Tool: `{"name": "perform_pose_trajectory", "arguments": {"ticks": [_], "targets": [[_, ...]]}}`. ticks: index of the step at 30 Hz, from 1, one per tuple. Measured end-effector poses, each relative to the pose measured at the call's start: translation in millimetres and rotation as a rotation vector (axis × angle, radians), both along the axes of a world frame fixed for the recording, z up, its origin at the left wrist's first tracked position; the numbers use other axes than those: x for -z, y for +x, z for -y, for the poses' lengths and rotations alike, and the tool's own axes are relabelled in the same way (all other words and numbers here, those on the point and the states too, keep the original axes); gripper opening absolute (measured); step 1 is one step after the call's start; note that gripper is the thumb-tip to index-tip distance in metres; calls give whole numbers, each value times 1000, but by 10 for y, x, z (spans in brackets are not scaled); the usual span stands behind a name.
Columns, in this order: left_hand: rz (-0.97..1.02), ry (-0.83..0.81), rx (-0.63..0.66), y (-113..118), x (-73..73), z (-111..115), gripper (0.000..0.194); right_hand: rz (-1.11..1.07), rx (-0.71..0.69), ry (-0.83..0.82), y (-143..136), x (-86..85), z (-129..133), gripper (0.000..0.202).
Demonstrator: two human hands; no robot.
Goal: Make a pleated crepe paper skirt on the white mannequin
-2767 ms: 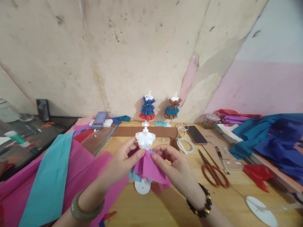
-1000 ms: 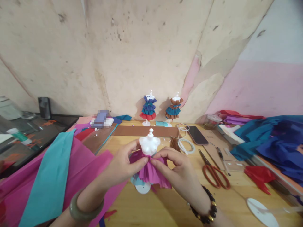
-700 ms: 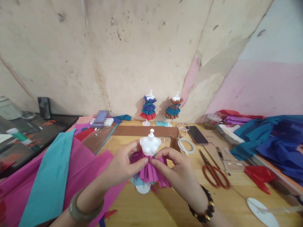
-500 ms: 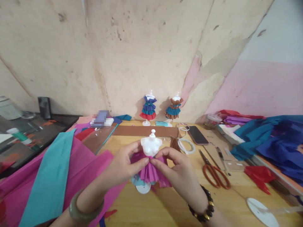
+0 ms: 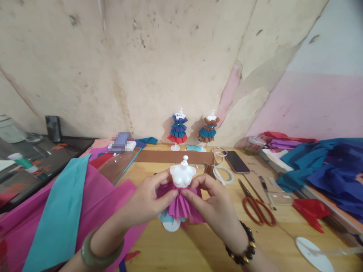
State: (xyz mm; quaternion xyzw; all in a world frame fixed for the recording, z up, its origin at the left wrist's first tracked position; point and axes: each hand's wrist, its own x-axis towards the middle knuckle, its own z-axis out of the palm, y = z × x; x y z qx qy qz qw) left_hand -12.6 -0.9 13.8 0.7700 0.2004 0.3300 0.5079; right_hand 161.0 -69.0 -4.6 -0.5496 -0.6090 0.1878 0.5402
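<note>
A small white mannequin (image 5: 183, 175) stands in front of me, tilted slightly, its round base (image 5: 171, 224) showing below. Around its waist is a pleated magenta paper skirt (image 5: 180, 207), with a bit of light blue paper under its hem. My left hand (image 5: 151, 194) pinches the skirt's top edge at the waist with thumb and fingers. From the other side my right hand (image 5: 211, 196) pinches the same edge, the two thumb tips close together at the front. Fingers behind the mannequin are partly hidden.
Two dressed mini mannequins, one blue and red (image 5: 178, 128), one brown and teal (image 5: 208, 130), stand by the wall. Scissors (image 5: 256, 207), a phone (image 5: 237, 162) and a pen (image 5: 267, 192) lie right. Magenta paper (image 5: 104, 196) and a turquoise strip (image 5: 61, 215) spread left.
The mannequin's upper body has shifted slightly to the right. Both hands keep their pinch on the skirt's waist, with only small finger movements.
</note>
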Motion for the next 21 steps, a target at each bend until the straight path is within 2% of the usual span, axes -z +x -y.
{"name": "perform_pose_trajectory", "arguments": {"ticks": [4,9,15,21], "targets": [[10,-12,9,8,-10,27,34,46,37,43,-14,-5,6,19],[19,-65,-87,31,47,33,27,129,68,79,-42,11,19,17],[-51,-17,-87,-1,73,-19,25,251,-2,120,-32,24,48,10],[-102,84,-133,-29,95,-101,25,120,-83,26,57,-1,18,11]]}}
